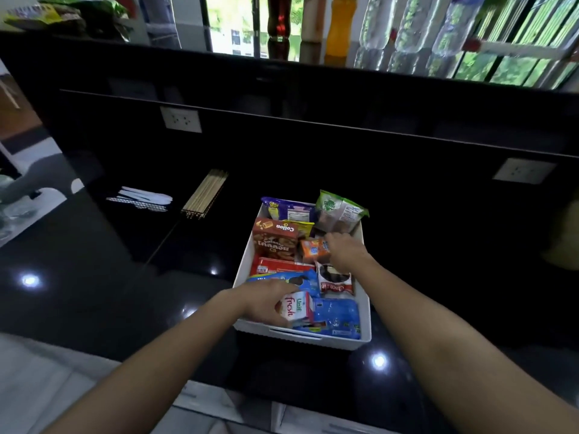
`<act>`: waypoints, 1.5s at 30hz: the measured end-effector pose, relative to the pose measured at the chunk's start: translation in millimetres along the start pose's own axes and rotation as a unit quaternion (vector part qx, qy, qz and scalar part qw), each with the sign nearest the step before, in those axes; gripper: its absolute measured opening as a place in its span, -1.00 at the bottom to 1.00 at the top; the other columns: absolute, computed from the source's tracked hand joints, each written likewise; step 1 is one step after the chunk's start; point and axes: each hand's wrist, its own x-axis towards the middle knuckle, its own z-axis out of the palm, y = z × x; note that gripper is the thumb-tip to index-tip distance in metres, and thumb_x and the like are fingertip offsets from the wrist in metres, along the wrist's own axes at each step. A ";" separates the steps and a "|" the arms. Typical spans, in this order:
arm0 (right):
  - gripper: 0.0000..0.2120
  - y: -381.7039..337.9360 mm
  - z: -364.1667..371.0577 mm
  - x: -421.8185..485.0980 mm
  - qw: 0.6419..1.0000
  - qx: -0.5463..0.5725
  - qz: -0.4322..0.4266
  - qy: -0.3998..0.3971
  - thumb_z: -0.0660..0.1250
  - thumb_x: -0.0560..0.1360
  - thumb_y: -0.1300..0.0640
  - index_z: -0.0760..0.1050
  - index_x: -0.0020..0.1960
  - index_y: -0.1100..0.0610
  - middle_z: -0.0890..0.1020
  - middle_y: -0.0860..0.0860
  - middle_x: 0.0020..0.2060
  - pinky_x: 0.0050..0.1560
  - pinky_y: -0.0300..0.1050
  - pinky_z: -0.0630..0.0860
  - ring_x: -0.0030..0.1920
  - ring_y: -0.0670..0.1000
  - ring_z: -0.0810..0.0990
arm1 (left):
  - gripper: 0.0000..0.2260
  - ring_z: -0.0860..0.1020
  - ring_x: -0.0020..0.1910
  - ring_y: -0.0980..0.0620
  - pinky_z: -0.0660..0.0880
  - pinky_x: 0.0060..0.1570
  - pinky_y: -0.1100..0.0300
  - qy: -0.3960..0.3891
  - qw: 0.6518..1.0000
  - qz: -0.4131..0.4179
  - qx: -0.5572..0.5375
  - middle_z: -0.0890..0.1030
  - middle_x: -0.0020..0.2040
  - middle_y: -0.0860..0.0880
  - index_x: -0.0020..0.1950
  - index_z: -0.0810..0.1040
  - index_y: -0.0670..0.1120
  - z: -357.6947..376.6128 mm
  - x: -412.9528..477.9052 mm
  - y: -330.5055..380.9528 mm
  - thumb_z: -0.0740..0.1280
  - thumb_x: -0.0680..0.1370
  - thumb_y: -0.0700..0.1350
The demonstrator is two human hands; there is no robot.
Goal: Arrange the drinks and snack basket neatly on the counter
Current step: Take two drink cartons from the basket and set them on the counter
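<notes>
A white snack basket (365, 296) stands on the black counter (125, 292), packed with snacks. My left hand (266, 300) grips a white "Unif fresh" carton (296, 308) at the basket's near left. My right hand (343, 250) reaches into the basket's middle right, fingers curled onto a small orange packet (313, 249). Also inside are a brown Collon box (275, 238), a green bag (340, 211) and blue packets (336, 314). On the raised ledge behind stand drinks: a cola bottle (279, 17), an orange bottle (340, 26) and clear water bottles (413, 26).
A bundle of wooden chopsticks (205, 194) and white plastic cutlery (141, 197) lie on the counter left of the basket. Snack bags (78, 14) sit on the ledge's far left. Wall sockets (181, 119) are set in the dark back panel.
</notes>
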 end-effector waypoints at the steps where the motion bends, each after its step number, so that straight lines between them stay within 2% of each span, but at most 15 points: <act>1: -0.45 -1.9 1.9 3.9 1.000 -0.013 0.006 -0.007 0.37 0.50 0.07 0.24 0.41 0.09 0.44 0.11 0.32 0.20 0.00 0.43 0.32 0.12 0.40 | -0.36 0.45 0.21 0.01 0.42 0.18 0.14 0.007 1.000 -0.010 -0.004 0.44 0.29 0.01 0.48 0.23 0.00 2.1 0.1 0.0 0.39 0.47 0.10; 5: -0.40 -0.7 4.1 14.5 0.998 -0.062 -0.001 -0.011 0.38 0.50 0.06 0.21 0.45 0.08 0.40 0.09 0.37 0.22 0.00 0.42 0.36 0.12 0.38 | -0.39 0.50 0.14 0.05 0.47 0.08 0.17 0.019 0.999 -0.031 -0.015 0.50 0.24 0.04 0.44 0.24 0.05 7.8 0.0 -1.3 0.38 0.46 0.13; 9: -0.39 7.6 -3.8 12.2 0.996 -0.066 -0.054 -0.009 0.42 0.45 -0.05 0.27 0.40 0.06 0.49 0.07 0.26 0.06 -0.04 0.50 0.23 0.10 0.51 | -0.56 0.53 -0.02 0.14 0.48 -0.12 0.26 0.073 0.994 -0.035 -0.071 0.57 0.13 0.04 0.19 0.31 0.04 9.1 -8.0 -7.2 0.40 0.45 0.15; 11: -0.39 11.2 -14.0 8.8 0.995 -0.064 -0.075 -0.012 0.43 0.41 -0.14 0.34 0.37 0.03 0.54 0.05 0.20 -0.02 -0.10 0.52 0.15 0.05 0.55 | -0.57 0.57 -0.02 0.15 0.56 -0.07 0.22 0.108 0.987 -0.031 -0.118 0.59 0.11 0.06 0.16 0.32 0.02 4.3 -14.4 -13.1 0.42 0.44 0.13; 13: -0.37 11.7 -31.6 7.5 0.993 -0.056 -0.100 -0.027 0.44 0.35 -0.21 0.38 0.32 0.01 0.55 0.03 0.17 0.03 -0.09 0.52 0.12 0.05 0.55 | -0.56 0.60 -0.01 0.16 0.59 -0.01 0.13 0.142 0.976 -0.028 -0.165 0.61 0.09 0.08 0.19 0.35 -0.01 -5.3 -20.3 -18.9 0.45 0.43 0.06; 15: -0.32 8.5 -58.9 9.8 0.987 -0.062 -0.140 -0.053 0.50 0.28 -0.20 0.40 0.32 0.00 0.55 0.01 0.18 0.09 -0.05 0.50 0.14 0.06 0.53 | -0.57 0.62 -0.01 0.19 0.61 -0.02 0.16 0.181 0.959 -0.029 -0.218 0.61 0.09 0.08 0.23 0.38 -0.02 -21.7 -26.5 -22.0 0.46 0.44 -0.02; 17: -0.34 3.7 -99.5 11.6 0.975 -0.105 -0.187 -0.056 0.54 0.27 -0.12 0.43 0.31 0.00 0.55 -0.03 0.18 0.06 -0.08 0.47 0.15 0.06 0.53 | -0.60 0.61 0.01 0.21 0.60 0.00 0.19 0.244 0.942 -0.026 -0.230 0.63 0.10 0.06 0.20 0.42 -0.04 -49.4 -33.0 -23.3 0.48 0.44 -0.06; 21: -0.38 -9.9 -198.8 7.9 0.942 -0.165 -0.280 -0.080 0.54 0.24 -0.10 0.47 0.26 -0.04 0.52 -0.04 0.11 0.12 -0.04 0.51 0.11 0.02 0.51 | -0.62 0.64 -0.06 0.19 0.60 0.01 0.09 0.389 0.891 -0.012 -0.234 0.66 -0.03 0.09 0.07 0.46 -0.05 -123.5 -48.1 -32.0 0.49 0.36 0.04; 25: -0.49 -27.3 -294.8 -6.0 0.930 -0.180 -0.319 0.007 0.54 0.25 -0.02 0.51 0.16 0.01 0.54 -0.03 0.02 0.00 -0.11 0.48 0.00 0.01 0.52 | -0.63 0.61 -0.12 0.07 0.54 -0.01 0.02 0.544 0.801 -0.027 -0.248 0.63 -0.11 0.08 -0.09 0.42 0.06 -205.3 -64.0 -46.9 0.41 0.24 0.19; 28: -0.49 -36.6 -360.0 -11.7 0.934 -0.178 -0.303 0.057 0.54 0.30 0.04 0.48 0.21 0.01 0.52 -0.01 0.07 0.07 -0.06 0.49 0.07 0.04 0.52 | -0.59 0.61 -0.03 0.00 0.56 0.05 -0.03 0.624 0.738 -0.019 -0.256 0.62 0.00 -0.01 0.05 0.43 -0.01 -265.6 -78.6 -54.5 0.44 0.31 0.13; 31: -0.47 -42.3 -415.1 -9.6 0.945 -0.144 -0.276 0.097 0.54 0.33 0.05 0.46 0.25 0.01 0.52 -0.03 0.10 0.13 0.03 0.51 0.08 0.03 0.51 | -0.58 0.59 0.01 -0.01 0.55 0.02 0.06 0.666 0.706 -0.001 -0.241 0.60 0.10 -0.09 0.22 0.43 -0.14 -320.0 -89.1 -61.3 0.45 0.45 -0.03; 34: -0.47 -52.8 -456.2 3.5 0.946 -0.150 -0.239 0.162 0.53 0.32 0.02 0.47 0.25 0.02 0.53 -0.01 0.12 0.10 0.03 0.51 0.06 0.04 0.49 | -0.54 0.56 0.01 0.03 0.54 0.01 0.11 0.688 0.698 -0.007 -0.200 0.58 0.14 -0.08 0.25 0.42 -0.16 -368.0 -94.6 -72.2 0.43 0.46 0.02; 38: -0.41 -72.2 -484.9 31.2 0.954 -0.141 -0.180 0.194 0.54 0.33 0.05 0.44 0.31 0.03 0.50 0.02 0.17 0.13 0.02 0.50 0.13 0.09 0.47 | -0.53 0.60 -0.01 -0.02 0.59 0.01 -0.04 0.677 0.707 -0.011 -0.207 0.61 0.07 -0.03 0.21 0.44 -0.10 -408.8 -89.6 -91.5 0.41 0.43 0.13; 43: -0.42 -99.5 -487.0 66.4 0.959 -0.154 -0.134 0.195 0.53 0.32 0.15 0.45 0.31 0.06 0.51 0.04 0.18 0.17 0.05 0.52 0.15 0.09 0.48 | -0.47 0.62 -0.04 -0.05 0.59 -0.01 -0.07 0.634 0.746 -0.024 -0.203 0.62 0.02 -0.01 0.18 0.45 -0.07 -422.8 -79.8 -120.2 0.42 0.36 0.21; 45: -0.41 -110.3 -481.3 78.0 0.957 -0.173 -0.124 0.198 0.53 0.32 0.19 0.45 0.31 0.05 0.51 0.05 0.18 0.17 0.03 0.51 0.16 0.10 0.47 | -0.50 0.62 -0.07 -0.05 0.61 -0.05 -0.07 0.618 0.762 -0.036 -0.190 0.60 -0.01 0.00 0.17 0.42 -0.08 -421.5 -75.3 -127.2 0.44 0.38 0.17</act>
